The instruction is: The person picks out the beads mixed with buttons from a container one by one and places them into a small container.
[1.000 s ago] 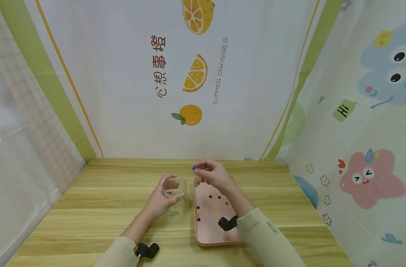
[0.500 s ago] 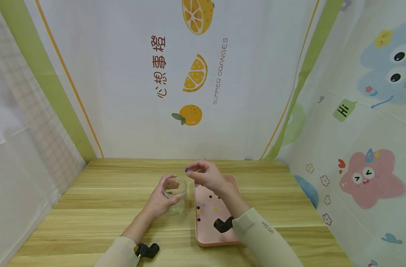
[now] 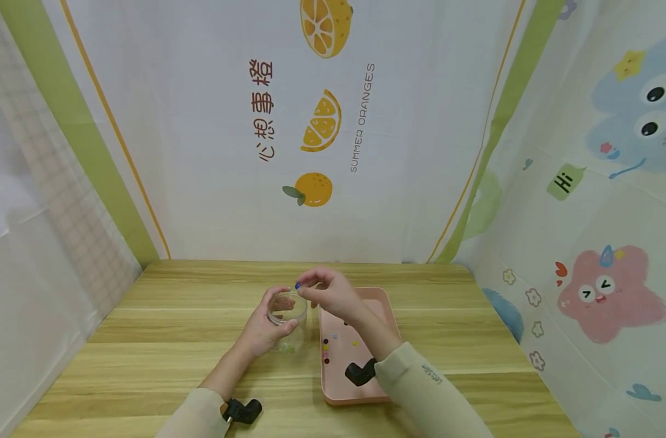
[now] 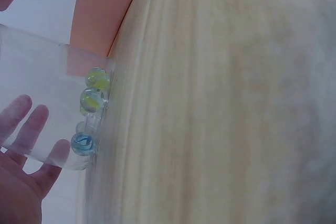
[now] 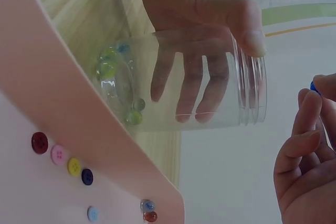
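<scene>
My left hand grips a clear wide-mouthed jar, its thumb near the threaded rim. The lidless jar stands upright on the wooden table. Several glass marbles, yellow-green and blue swirled, lie on its bottom. My right hand pinches a small bright-blue piece between thumb and fingertips, just above the right side of the jar's mouth. In the right wrist view the fingers cover most of this blue piece, and I cannot tell whether it is a button or a marble.
A shallow pink tray stands right of the jar, partly under my right forearm. In it lie several buttons, among them a dark red button and a yellow button, plus two marbles in a corner. Printed cloth hangs behind the table.
My right hand has moved left and slightly down with the blue piece, from over the tray to the jar's mouth. My left hand and the jar have stayed in place.
</scene>
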Demonstrator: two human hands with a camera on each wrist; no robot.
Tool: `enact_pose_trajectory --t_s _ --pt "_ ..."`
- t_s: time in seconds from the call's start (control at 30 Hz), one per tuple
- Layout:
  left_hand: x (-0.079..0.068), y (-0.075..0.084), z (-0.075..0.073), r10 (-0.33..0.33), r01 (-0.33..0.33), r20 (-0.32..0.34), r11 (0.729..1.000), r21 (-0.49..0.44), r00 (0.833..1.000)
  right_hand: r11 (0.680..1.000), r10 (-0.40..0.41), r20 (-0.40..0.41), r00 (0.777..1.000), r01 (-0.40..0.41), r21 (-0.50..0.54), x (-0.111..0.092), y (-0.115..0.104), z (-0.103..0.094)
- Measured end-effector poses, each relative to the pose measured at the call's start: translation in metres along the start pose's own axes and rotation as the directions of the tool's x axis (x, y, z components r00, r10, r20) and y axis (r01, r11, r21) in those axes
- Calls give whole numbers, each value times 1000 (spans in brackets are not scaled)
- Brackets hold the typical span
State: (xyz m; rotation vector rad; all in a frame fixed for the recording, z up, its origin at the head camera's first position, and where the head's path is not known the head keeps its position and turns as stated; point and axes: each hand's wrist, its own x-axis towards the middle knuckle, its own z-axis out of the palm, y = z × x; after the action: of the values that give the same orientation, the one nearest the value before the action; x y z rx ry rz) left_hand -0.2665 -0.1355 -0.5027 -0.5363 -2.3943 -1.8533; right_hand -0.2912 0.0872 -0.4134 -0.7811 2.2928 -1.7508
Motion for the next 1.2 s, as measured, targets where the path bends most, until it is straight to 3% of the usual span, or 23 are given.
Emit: enact_pose_trajectory --t_s 0.63,0.9,1.2 --pt "0 -1 0 0 0 0 1000 12 1000 1000 0 30 1000 -1 29 -1 5 5" --pt "1 -3 1 12 -12 -1 1000 5 1000 999 42 -21 999 -41 33 -3 14 -5" --pt "0 -1 1 -21 21 -1 1000 -18 1000 994 70 -38 997 -66 84 -8 27 -19"
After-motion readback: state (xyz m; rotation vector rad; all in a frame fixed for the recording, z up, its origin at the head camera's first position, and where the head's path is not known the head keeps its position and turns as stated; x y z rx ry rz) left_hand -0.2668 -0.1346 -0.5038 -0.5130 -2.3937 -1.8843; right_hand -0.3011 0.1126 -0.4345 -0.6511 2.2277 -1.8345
